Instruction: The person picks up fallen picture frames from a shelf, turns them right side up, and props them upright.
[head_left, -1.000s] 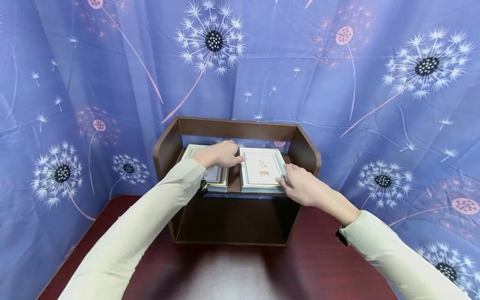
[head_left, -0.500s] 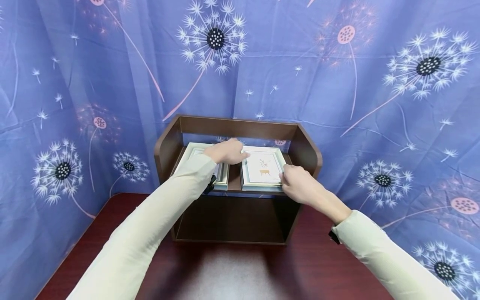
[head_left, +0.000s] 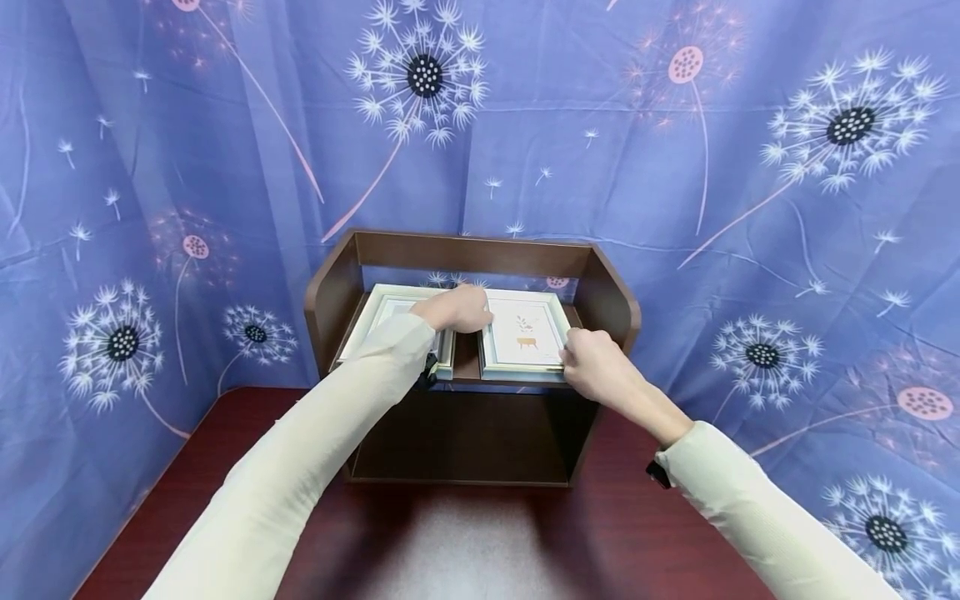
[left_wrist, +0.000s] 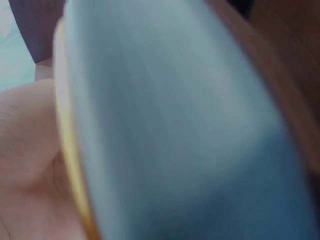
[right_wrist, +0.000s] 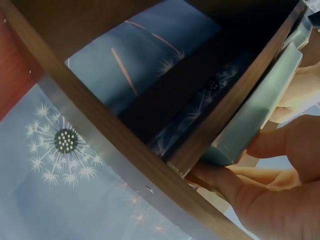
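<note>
Two pale-rimmed picture frames lie flat side by side on the upper board of a brown desktop shelf (head_left: 472, 254). The right picture frame (head_left: 525, 329) shows a small plant drawing. At its left edge my left hand (head_left: 461, 308) has its fingers curled onto the rim. My right hand (head_left: 598, 367) pinches its front right corner, thumb on one side and fingers on the other, as the right wrist view shows. The left picture frame (head_left: 382, 308) is partly covered by my left sleeve. A blurred pale rim fills the left wrist view, beside my palm (left_wrist: 30, 150).
The shelf's side panels (head_left: 615, 304) rise at both ends of the upper board. A lower compartment (head_left: 461, 437) is beneath. The shelf stands on a dark red table (head_left: 645, 517), with a blue dandelion-print curtain (head_left: 555, 108) behind and at the sides.
My left hand has shifted slightly right, and its thumb, earlier stretched over the right picture frame, is now drawn in at the edge. My right fingers have closed round the corner.
</note>
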